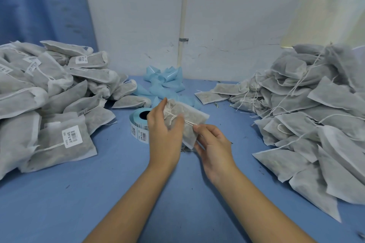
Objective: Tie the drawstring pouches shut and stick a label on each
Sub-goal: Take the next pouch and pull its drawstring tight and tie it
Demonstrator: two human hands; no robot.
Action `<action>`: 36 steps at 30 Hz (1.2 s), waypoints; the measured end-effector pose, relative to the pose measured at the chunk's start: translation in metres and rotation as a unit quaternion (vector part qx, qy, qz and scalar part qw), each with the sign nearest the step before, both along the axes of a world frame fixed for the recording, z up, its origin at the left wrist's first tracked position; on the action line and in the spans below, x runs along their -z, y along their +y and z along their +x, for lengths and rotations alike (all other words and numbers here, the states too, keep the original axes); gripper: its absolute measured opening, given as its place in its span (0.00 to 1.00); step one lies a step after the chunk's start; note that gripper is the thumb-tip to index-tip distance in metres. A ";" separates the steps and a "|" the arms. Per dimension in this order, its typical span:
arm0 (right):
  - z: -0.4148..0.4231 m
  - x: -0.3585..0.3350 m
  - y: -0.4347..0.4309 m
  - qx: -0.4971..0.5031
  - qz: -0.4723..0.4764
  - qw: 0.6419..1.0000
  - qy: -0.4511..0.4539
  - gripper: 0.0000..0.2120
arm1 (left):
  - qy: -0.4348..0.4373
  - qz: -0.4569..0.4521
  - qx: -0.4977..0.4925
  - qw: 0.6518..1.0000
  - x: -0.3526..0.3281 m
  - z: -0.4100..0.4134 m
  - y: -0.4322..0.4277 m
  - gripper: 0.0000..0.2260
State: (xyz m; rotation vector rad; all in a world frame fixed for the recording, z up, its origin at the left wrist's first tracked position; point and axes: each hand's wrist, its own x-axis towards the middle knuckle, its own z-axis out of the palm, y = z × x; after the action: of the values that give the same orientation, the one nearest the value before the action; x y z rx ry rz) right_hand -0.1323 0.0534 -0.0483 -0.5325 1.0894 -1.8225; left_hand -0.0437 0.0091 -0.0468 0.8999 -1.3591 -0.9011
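pouch in hand [194,117] sits at the middle of the blue table [118,183], lifted just off the cloth and tilted, its gathered neck toward ten o'clock and its flat bottom toward four. the left hand [164,136] grips it at the neck end, fingers curled behind the fabric and thumb laid across the front. the right hand [213,144], at four o'clock of the pouch, pinches the free end of the drawstring [190,122] between thumb and forefinger, its lower fingers touching the pouch's bottom corner. the string runs taut from the neck to that pinch, so my reading is that the tying is under way on this one and its label is not yet on; no sticker shows on the face turned to the camera.

as for the whole job, i judge it somewhere near halfway. at nine o'clock lies a large heap of finished pouches [49,89], several showing white barcode stickers. at three o'clock lies a heap of much the same bulk, the waiting pouches [306,108], with loose strings trailing and no stickers that i can see. the label roll [139,122] stands just beside the left hand at its nine o'clock, a strip of labels hanging from it. at twelve o'clock a tangle of pale blue backing paper [164,81] lies against the wall.
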 end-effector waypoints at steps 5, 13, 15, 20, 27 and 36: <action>0.000 0.002 0.000 -0.014 -0.011 1.000 -0.015 0.06 | 0.008 -0.016 -0.025 1.000 0.001 -0.003 -0.001 0.31; 0.002 0.001 -0.002 -0.048 -0.046 0.998 -0.024 0.10 | 0.188 0.184 0.088 0.961 -0.005 0.002 -0.008 0.18; 0.000 0.002 -0.004 -0.055 -0.042 0.997 -0.020 0.07 | 0.207 0.194 0.101 0.954 -0.005 0.008 -0.010 0.16; -0.007 0.007 -0.013 0.014 0.033 0.977 0.209 0.06 | 0.206 0.159 0.117 0.958 -0.010 0.029 -0.020 0.15; -0.008 0.021 -0.034 -0.023 0.063 0.732 0.678 0.20 | 0.071 0.085 0.097 0.989 0.005 0.056 -0.015 0.14; -0.005 0.021 -0.027 0.032 0.053 0.653 0.755 0.10 | -0.091 0.061 0.078 0.991 0.016 0.057 -0.021 0.24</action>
State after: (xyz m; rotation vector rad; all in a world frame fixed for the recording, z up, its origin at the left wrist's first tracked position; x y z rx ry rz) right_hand -0.1369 0.0263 -0.0693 -2.1426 2.2048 -1.0083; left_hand 0.0134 -0.0123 -0.0623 0.9991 -1.5620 -1.0520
